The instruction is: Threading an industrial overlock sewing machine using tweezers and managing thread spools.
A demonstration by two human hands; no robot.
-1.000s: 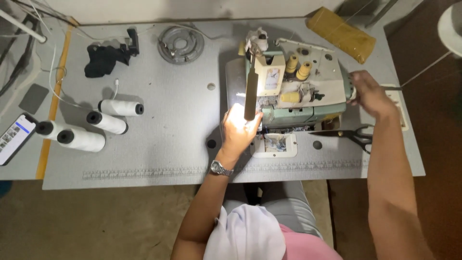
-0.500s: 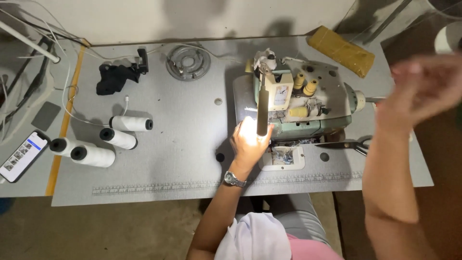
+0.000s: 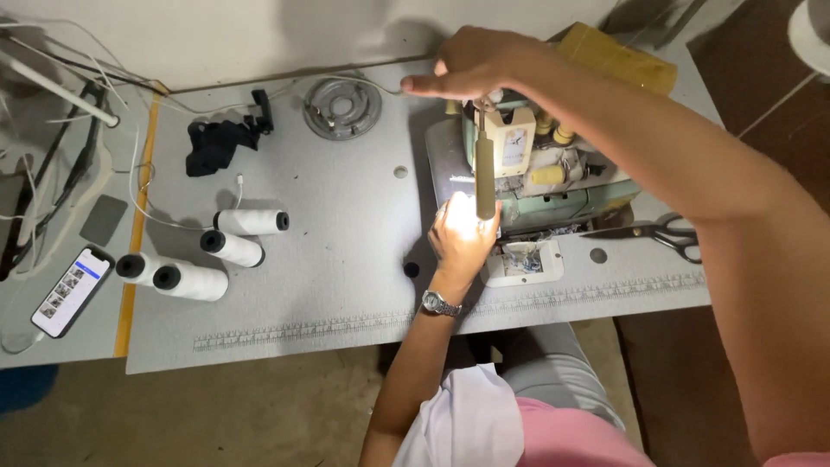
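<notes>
Setting: a grey table point(image 3: 346, 285) stands against a pale wall, with a bare dusty floor below its front edge and a printed ruler strip along that edge.
Sewing machine: a pale green sewing machine point(image 3: 553, 177) sits on the right part of the table, with yellowish thread cones at its back and a small work lamp point(image 3: 486, 177) hanging in front of it.
Left hand: the left hand point(image 3: 462, 238) rests at the front left of the machine, right under the lamp — brightly lit, fingers curled toward the needle area; what they pinch, if anything, cannot be told. A wristwatch point(image 3: 437, 303) sits on that wrist.
Right hand: the right hand point(image 3: 471, 62) is raised above the top of the machine, fingers extended leftward and loosely together; whether it grasps a thread cannot be told.
Scissors: dark scissors point(image 3: 657, 232) lie on the table just right of the machine, under the right forearm.
Spools: four white thread spools point(image 3: 203, 255) lie on their sides in a loose group at the left of the table, well apart from the machine.
Other items: a black cloth scrap point(image 3: 216, 143) and a round metal disc point(image 3: 343, 107) lie near the back edge; a phone point(image 3: 71, 291) with its screen lit lies at the far left — beside an orange strip.
</notes>
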